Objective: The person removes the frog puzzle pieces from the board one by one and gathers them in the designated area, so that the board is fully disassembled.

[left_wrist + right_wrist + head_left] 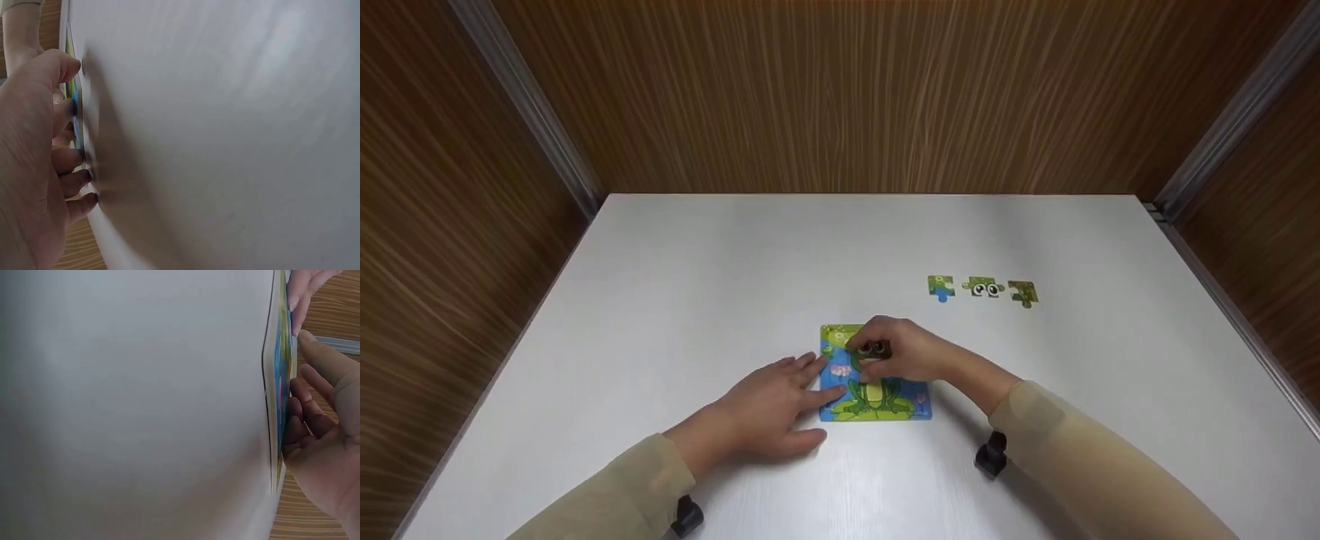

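Observation:
In the head view a frog jigsaw board [911,411] lies on the white table. My left hand [769,409] is spread flat at its left side. Its index finger rests on the board and its thumb lies on the table by the lower left corner. Over the board's upper right is my right hand [911,349], thumb and curled fingers around a green frog-face puzzle piece [856,362], mostly hidden beneath them. The right wrist view shows the board [283,371] edge-on, with the right hand's fingers [304,405] bent against it.
Beyond the board, to the right, lie three loose puzzle pieces: a blue-green one [940,285], one with frog eyes [982,288] and a brownish-green one [1023,291]. Wood-grain panels [840,97] wall the white table [697,285] at the back and sides.

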Tool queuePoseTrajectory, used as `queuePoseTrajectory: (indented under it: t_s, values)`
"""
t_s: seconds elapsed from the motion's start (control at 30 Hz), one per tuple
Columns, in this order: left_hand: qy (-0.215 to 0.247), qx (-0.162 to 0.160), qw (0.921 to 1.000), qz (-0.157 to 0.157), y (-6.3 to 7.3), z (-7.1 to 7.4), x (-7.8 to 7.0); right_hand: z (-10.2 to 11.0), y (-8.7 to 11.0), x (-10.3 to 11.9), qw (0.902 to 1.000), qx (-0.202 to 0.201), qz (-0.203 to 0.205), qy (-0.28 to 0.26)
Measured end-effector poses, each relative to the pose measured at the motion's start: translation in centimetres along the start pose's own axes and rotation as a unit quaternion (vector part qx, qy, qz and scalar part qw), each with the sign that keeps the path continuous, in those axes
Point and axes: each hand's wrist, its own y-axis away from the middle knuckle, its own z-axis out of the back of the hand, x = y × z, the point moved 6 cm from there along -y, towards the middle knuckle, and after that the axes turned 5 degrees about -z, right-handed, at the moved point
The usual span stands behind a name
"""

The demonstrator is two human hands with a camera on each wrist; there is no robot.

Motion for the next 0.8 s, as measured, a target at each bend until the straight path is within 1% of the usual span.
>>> queuePoseTrajectory:
  t_s: [0.1, 0.27, 0.47, 0.63, 0.8]
  values:
    - [-0.001, -0.005, 1.0000, -0.004, -0.10, -0.31, -0.08, -0.33, 0.15, -0.38, 0.9999, 0.010, 0.003, -0.001]
    - [0.002, -0.008, 1.0000, -0.005, 0.11, -0.59, -0.22, -0.78, 0.14, -0.69, 0.9998, 0.018, 0.005, -0.011]
    - [-0.001, -0.004, 1.0000, -0.003, 0.13, -0.70, -0.17, -0.78, 0.08, -0.70, 0.9998, 0.013, 0.003, -0.013]
    - [-0.004, -0.010, 0.9999, -0.001, -0.08, -0.44, -0.05, -0.47, 0.01, -0.58, 0.9999, 0.008, 0.006, -0.014]
    - [-0.002, -0.011, 0.9999, 0.000, -0.23, -0.32, -0.03, -0.32, -0.06, -0.69, 0.9999, 0.008, -0.003, -0.014]
